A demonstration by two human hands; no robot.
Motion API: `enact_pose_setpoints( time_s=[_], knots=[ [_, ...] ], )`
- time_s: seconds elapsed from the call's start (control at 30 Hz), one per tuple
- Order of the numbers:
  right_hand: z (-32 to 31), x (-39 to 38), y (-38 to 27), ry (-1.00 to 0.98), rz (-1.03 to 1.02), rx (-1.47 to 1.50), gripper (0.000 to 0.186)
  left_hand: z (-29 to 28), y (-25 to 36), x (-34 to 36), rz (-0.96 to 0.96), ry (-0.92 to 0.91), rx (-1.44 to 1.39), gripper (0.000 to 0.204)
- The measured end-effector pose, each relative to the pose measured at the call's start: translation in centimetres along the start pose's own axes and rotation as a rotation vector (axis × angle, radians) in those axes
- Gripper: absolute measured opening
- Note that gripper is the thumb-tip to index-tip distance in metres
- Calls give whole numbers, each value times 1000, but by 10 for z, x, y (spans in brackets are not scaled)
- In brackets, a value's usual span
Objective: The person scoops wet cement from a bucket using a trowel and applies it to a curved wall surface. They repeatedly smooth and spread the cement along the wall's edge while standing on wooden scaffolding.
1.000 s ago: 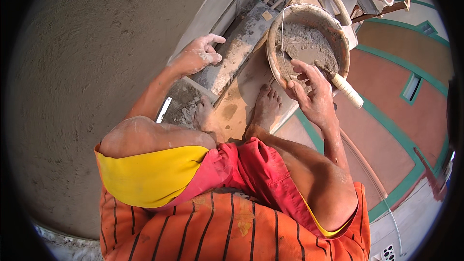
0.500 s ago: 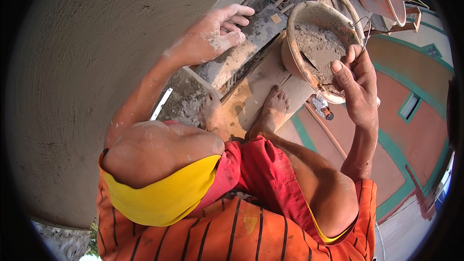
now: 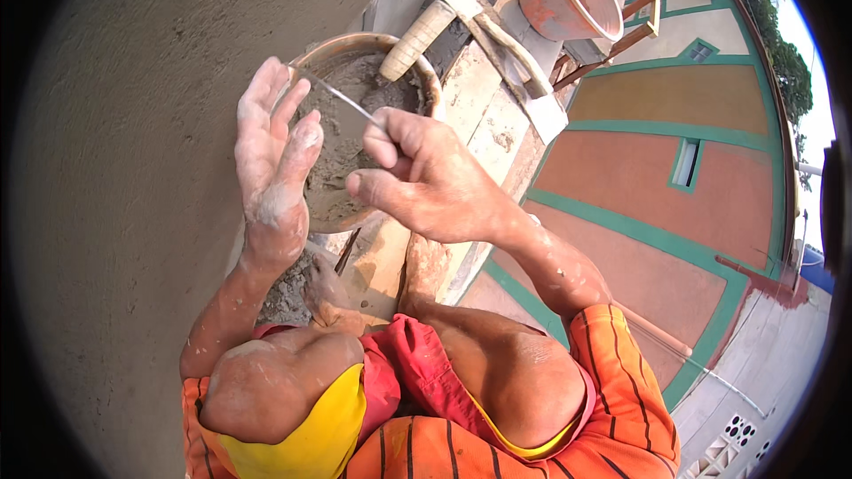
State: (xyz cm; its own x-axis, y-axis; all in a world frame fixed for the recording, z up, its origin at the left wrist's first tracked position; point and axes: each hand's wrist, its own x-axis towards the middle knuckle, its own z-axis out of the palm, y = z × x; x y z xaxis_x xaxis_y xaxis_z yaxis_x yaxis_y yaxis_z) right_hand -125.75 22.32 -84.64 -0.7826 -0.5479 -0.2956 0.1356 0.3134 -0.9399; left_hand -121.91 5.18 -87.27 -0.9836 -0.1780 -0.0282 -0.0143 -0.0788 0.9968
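A round bucket holding wet grey mortar stands on the planks in front of my feet. My right hand is closed on the bucket's thin wire handle, which runs across above the mortar. At the bucket's left side is my left hand, fingers stretched out and dusted with pale mortar. Nothing shows in its palm; whether it touches the rim, I cannot tell. A tool's pale, ridged grip overlaps the bucket's far right rim.
Freshly plastered grey wall fills the left side. Beyond the bucket, a float-like tool with a wooden handle lies on the planks near a reddish bucket. Below the planks' right edge is a painted building with green bands.
The mortar bucket has moved from the right to the left, against the wall side, with my right hand following. My left hand has shifted down and left beside it. The view has turned rightward.
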Motion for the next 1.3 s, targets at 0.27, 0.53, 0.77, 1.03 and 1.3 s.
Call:
enact_pose_setpoints(
  time_s=[0.27,0.53,0.77,1.03,1.3],
  knots=[
    [72,46,105,-164,-179,-219,18,-46,-78,-17,-471,-127,-469,36],
    [101,21,168,-360,48,-580,50,-114,-255,-79,-849,327,-597,21],
    [42,-22,182,-239,327,-536,42,-150,-366,-171,-859,405,-489,26],
    [-4,-57,211,-223,468,-581,40,-236,-397,-257,-925,495,-339,42],
    [-45,-77,198,-203,480,-734,40,-289,-420,-339,-1147,507,-54,39]
  ],
)
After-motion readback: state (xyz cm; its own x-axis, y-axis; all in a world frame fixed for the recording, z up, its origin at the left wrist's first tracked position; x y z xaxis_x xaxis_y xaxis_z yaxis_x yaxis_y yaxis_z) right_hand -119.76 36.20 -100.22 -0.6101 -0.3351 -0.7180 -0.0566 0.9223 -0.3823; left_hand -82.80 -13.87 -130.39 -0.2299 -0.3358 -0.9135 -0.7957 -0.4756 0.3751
